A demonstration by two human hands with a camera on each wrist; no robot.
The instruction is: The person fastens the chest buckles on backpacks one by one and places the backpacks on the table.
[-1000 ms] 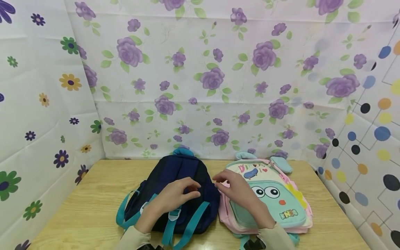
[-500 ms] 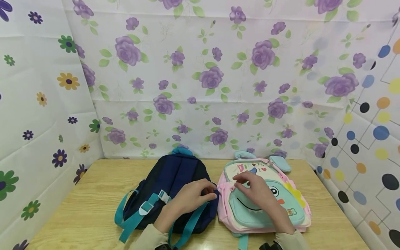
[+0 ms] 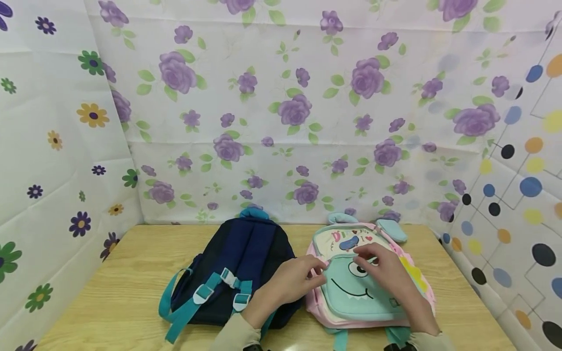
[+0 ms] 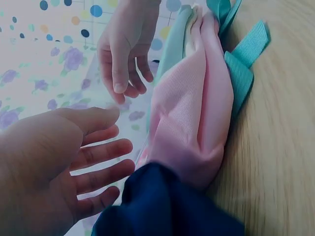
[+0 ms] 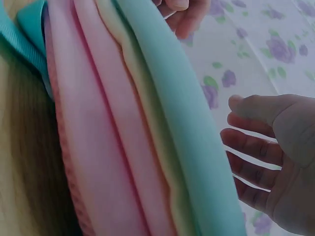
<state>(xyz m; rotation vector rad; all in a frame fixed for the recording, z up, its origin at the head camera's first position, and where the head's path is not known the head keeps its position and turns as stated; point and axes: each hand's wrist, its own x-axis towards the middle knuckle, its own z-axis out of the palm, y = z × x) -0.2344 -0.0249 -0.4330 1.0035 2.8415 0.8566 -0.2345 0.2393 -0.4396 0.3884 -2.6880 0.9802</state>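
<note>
The pink backpack (image 3: 347, 307) is laid front up on the right half of the worktop (image 3: 118, 297), its top pointed at the rear curtain (image 3: 263, 170) and its long axis run from the near edge to the far one, slightly leftward. The navy backpack (image 3: 243, 251) is set just beside it on the left, straps up, its top likewise turned rearward. Over the pink backpack's left side the left hand (image 3: 296, 279) is held, and over its pocket the right hand (image 3: 386, 270); on both, the fingers are loosely curved and spread, with nothing gripped, though contact cannot be told. Part of the printed face is covered by the right hand; both sleeves are cut off below, and the navy fabric is blurred in the left wrist view. Two backpacks, two hands and three white buckles (image 3: 203, 293) are counted
</note>
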